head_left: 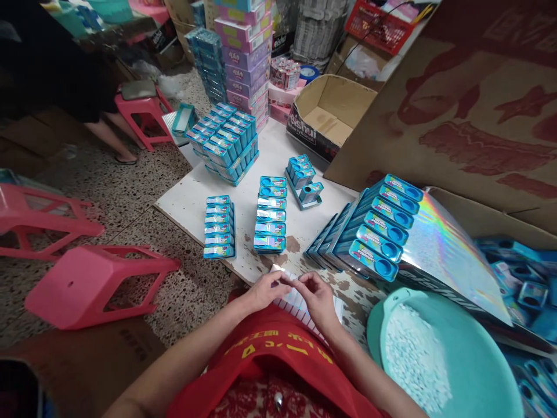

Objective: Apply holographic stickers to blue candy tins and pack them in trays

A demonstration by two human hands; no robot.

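My left hand (264, 290) and my right hand (321, 299) meet at the front edge of the table, fingertips pinched close together. What they pinch is too small to make out. Just below them a pale sheet marked in strips (296, 303) lies partly hidden by my hands and against my red apron (278, 342). Beyond my hands stand two rows of small blue boxes, one in the middle (270, 215) and one to the left (219, 227). A slanted stack of blue boxes (383, 226) leans to the right.
A teal basin (474, 360) with many small pale pieces sits at right, near a carton with a shiny top (452, 255). Farther back are a block of blue boxes (224, 139), a small tray (311, 202) and an open carton (313, 136). Pink stools (87, 284) stand left.
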